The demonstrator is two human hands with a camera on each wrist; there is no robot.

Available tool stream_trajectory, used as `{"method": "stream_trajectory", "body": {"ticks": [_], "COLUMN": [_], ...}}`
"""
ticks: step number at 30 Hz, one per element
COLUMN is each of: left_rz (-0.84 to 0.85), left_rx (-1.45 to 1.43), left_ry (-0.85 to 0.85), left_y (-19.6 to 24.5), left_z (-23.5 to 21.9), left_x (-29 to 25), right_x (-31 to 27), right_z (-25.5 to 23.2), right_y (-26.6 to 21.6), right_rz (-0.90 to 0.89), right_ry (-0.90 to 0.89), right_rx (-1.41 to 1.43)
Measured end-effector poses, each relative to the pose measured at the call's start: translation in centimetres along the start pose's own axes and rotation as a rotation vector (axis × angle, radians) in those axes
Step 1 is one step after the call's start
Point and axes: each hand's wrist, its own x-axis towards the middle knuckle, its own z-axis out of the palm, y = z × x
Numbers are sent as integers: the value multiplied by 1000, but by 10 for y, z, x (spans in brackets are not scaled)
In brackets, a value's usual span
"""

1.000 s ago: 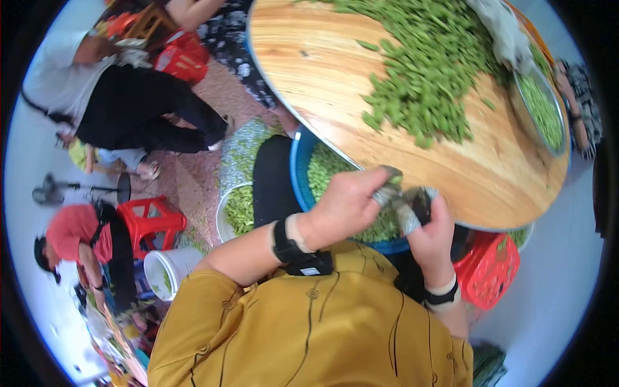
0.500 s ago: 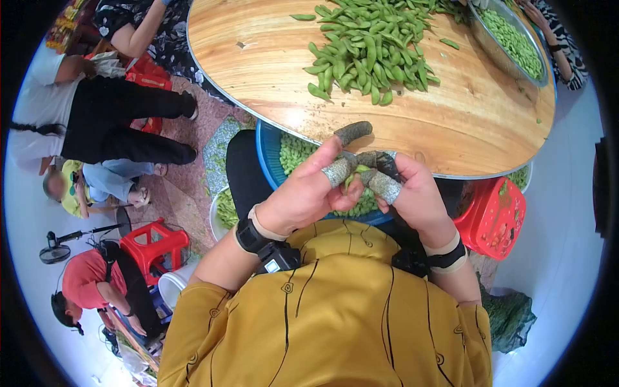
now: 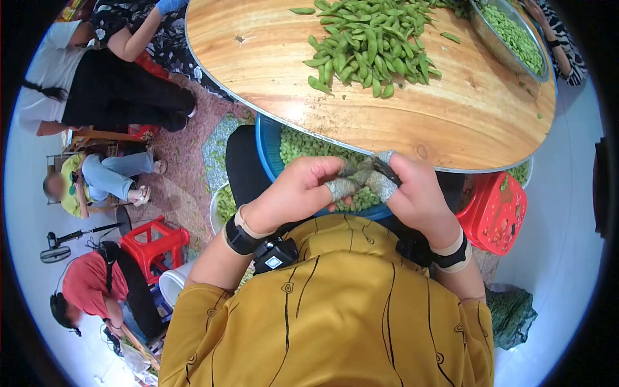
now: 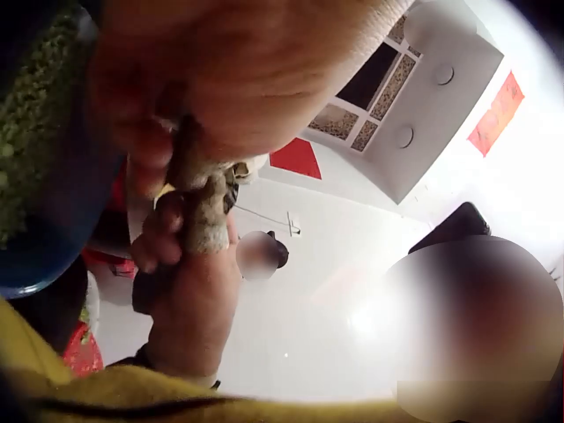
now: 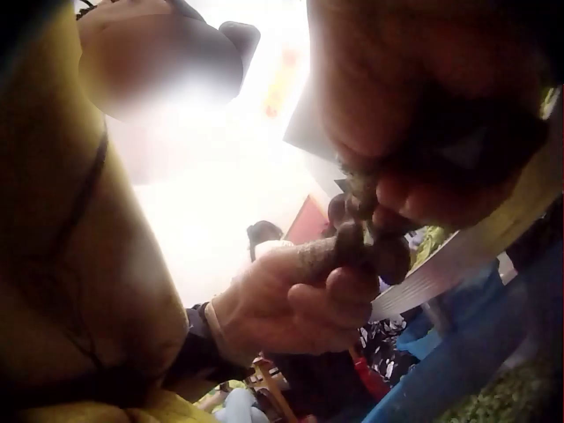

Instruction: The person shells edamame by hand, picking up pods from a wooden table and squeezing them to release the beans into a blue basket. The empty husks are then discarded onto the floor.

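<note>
Over the blue basin [image 3: 264,151] of shelled green beans [image 3: 300,145], my two hands meet at the fingertips. My left hand [image 3: 293,193] and right hand [image 3: 419,187] pinch a green soybean pod between them, mostly hidden by the fingers. Worn grey wraps cover both thumbs, with a patterned wrap [image 3: 342,188] on the left one; darker covers sit on the forefingers. In the left wrist view the right hand [image 4: 198,295] faces the left across the pinch. A pile of soybean pods [image 3: 377,55] lies on the wooden table [image 3: 258,71] beyond the hands.
A metal bowl [image 3: 491,46] of shelled beans stands at the table's far right. Red stools [image 3: 155,245] and a white bucket [image 3: 171,284] are on the left, a red stool [image 3: 496,216] on the right. Several people sit or stand around.
The head view has swung so that the table and pods appear farther left and higher. My hands stay together; the pod visible half a second ago is now mostly covered by the fingers.
</note>
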Motion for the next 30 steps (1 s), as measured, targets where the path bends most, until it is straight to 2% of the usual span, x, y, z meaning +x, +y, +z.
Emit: {"method": "stream_trajectory", "body": {"ticks": [1,2,4,8,15,17,20,22,23,24,25,26,28,29,30], "left_rz": [39,38,-80,-35,-41,-29,-37,105,104,259,405,404,509,509,235], "left_rx": [127,127,-57,-150,-94,-71,-68,60,59,352,641,643,717,717,258], "left_ry": [80,81,183,188,179,200,214,265,264,313,358,353,305,297,171], "left_y": [-2,-1,2,-1,0,1,1,0,-3,-9,-13,-14,-14,-11,-4], "left_z": [2,3,6,5,11,13,16,20,20,18,20,20,18,17,17], "left_x": [1,1,1,0,5,5,5,6,6,6,2,2,2,1,-1], "right_x": [2,3,1,-5,-6,-6,-7,-7,-7,-7,-11,-11,-11,-11,-12], "right_z": [2,3,4,1,2,-2,-1,1,3,3,2,1,0,0,-3], "right_y": [-4,-6,-4,-19,-19,-21,-18,-16,-15,-12,-11,-9,-11,-12,-11], "right_rz": [72,142,161,225,221,311,313,301,289,291,389,478,505,531,535], "right_ry": [-1,-2,-3,-43,-67,-111,-101,-82,-64,-63,-122,-171,-164,-162,-155], "right_rx": [62,123,160,347,327,404,436,472,509,511,586,658,754,848,851]}}
